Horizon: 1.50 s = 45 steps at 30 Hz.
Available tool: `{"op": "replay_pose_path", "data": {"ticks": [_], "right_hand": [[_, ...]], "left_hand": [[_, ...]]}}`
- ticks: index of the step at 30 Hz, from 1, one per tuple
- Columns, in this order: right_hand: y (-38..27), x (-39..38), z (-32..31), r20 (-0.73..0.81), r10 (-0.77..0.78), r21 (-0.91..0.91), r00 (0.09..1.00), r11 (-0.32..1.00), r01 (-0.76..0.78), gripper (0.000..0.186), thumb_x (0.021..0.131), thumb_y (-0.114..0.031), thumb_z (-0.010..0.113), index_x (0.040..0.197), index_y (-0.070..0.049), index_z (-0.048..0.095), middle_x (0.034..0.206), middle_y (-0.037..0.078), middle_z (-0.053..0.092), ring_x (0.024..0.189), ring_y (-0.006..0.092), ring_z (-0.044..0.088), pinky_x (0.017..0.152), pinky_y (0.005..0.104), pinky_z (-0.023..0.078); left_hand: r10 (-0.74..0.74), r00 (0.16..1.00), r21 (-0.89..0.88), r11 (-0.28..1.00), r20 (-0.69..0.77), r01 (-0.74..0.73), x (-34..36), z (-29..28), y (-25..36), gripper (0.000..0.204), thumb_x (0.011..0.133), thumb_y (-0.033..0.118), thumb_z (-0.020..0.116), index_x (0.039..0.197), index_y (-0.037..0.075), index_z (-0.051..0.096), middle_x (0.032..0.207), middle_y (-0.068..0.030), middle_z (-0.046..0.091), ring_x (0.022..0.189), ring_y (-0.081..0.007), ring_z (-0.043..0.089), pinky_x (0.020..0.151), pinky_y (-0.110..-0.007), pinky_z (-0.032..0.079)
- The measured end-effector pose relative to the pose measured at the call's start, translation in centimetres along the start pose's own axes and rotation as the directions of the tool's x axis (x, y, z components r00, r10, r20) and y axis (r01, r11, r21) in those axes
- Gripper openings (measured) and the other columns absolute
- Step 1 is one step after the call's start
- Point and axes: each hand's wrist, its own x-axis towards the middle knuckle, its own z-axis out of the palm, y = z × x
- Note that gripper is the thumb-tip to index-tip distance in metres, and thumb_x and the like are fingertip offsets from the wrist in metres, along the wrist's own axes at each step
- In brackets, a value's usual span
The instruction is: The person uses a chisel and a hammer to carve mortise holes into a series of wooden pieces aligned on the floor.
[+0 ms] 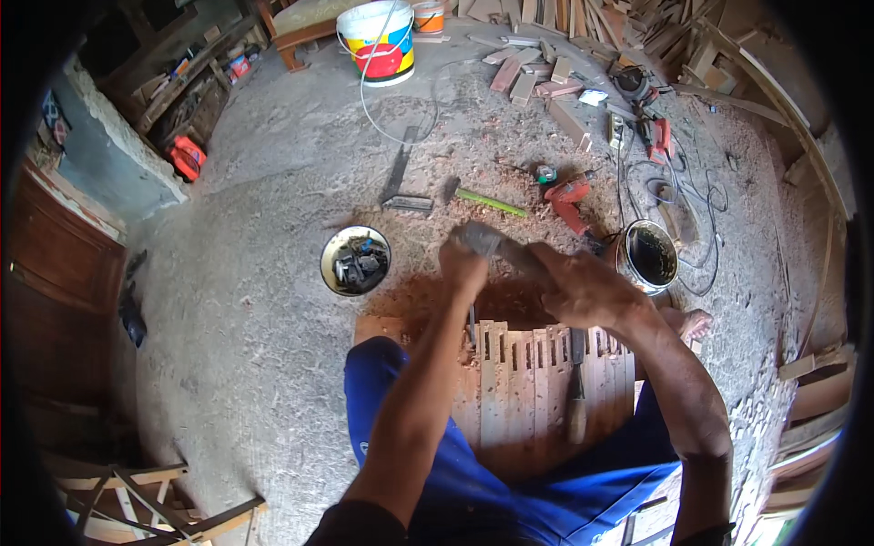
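Observation:
In front of me my left hand is closed round a chisel, its handle mostly hidden and its thin blade pointing down at the wood. My right hand grips a mallet, whose greyish head is at the top of my left hand. Below them, between my blue-trousered legs, stands a row of wooden strips side by side, with narrow slots cut near their far ends. A second chisel with a wooden handle lies across the strips. Wood chips are scattered over them.
Beyond my hands lie a try square, a green-handled hammer and a red power drill. A bucket of dark metal pieces stands left, another bucket right. Cables, offcuts and a paint bucket are farther off.

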Motion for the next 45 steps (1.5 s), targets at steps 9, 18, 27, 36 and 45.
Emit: {"op": "replay_pose_path", "data": {"ticks": [9, 18, 27, 36, 45], "right_hand": [[3.3, 1.8, 1.6, -0.060, -0.012, 0.016, 0.998, 1.000, 0.013, 0.045, 0.089, -0.013, 0.055, 0.131, -0.007, 0.041, 0.090, 0.029, 0.069, 0.080, 0.0482, 0.068, 0.073, 0.0547, 0.056], [1.8, -6.6, 9.5, -0.205, 0.359, 0.685, 0.911, 0.717, -0.128, 0.064, 0.086, -0.020, 0.074, 0.137, 0.002, 0.043, 0.086, 0.024, 0.066, 0.077, 0.0363, 0.068, 0.068, 0.0462, 0.051], [4.5, -10.7, 17.5, -0.061, 0.370, 0.849, 0.927, 0.508, -0.147, 0.050, 0.087, -0.015, 0.074, 0.130, -0.007, 0.050, 0.083, 0.010, 0.064, 0.071, 0.0191, 0.066, 0.065, 0.0378, 0.052], [5.7, -11.5, 15.1, -0.042, -0.345, -0.221, 0.938, 0.918, 0.328, 0.033, 0.078, -0.015, 0.070, 0.108, -0.016, 0.055, 0.074, 0.004, 0.059, 0.063, 0.0219, 0.068, 0.048, 0.0376, 0.055], [7.2, -12.3, 19.6, 0.012, -0.530, -0.347, 0.848, 0.793, 0.500, 0.007, 0.084, -0.026, 0.062, 0.089, -0.022, 0.060, 0.068, -0.003, 0.056, 0.055, 0.0129, 0.062, 0.044, 0.0294, 0.047]], "left_hand": [[0.343, 0.936, -0.119, 0.935, 0.075, -0.333, 0.0, 1.6, 0.6, 0.025, 0.075, 0.009, 0.078, 0.099, 0.002, 0.071, 0.091, -0.0139, 0.074, 0.086, -0.0280, 0.073, 0.076, -0.038, 0.056], [0.200, 0.956, 0.028, 0.980, -0.214, -0.199, -0.5, 3.5, -0.8, 0.018, 0.075, 0.006, 0.064, 0.092, 0.003, 0.070, 0.090, -0.0191, 0.073, 0.088, -0.0363, 0.071, 0.076, -0.041, 0.056], [0.045, 0.984, 0.059, 0.998, -0.170, -0.035, 3.2, 4.3, -3.8, 0.011, 0.072, 0.007, 0.064, 0.074, -0.004, 0.065, 0.070, -0.0222, 0.067, 0.070, -0.0372, 0.069, 0.066, -0.046, 0.053], [-0.237, 0.970, 0.046, 0.970, -0.047, 0.239, 5.9, 1.9, -5.8, 0.012, 0.077, 0.008, 0.065, 0.071, -0.002, 0.067, 0.073, -0.0242, 0.069, 0.075, -0.0375, 0.072, 0.067, -0.046, 0.054], [-0.378, 0.904, -0.023, 0.921, 0.199, 0.390, 7.0, 4.0, -6.0, 0.017, 0.081, 0.010, 0.068, 0.069, -0.001, 0.063, 0.056, -0.0142, 0.061, 0.044, -0.0263, 0.058, 0.042, -0.041, 0.045]]}}
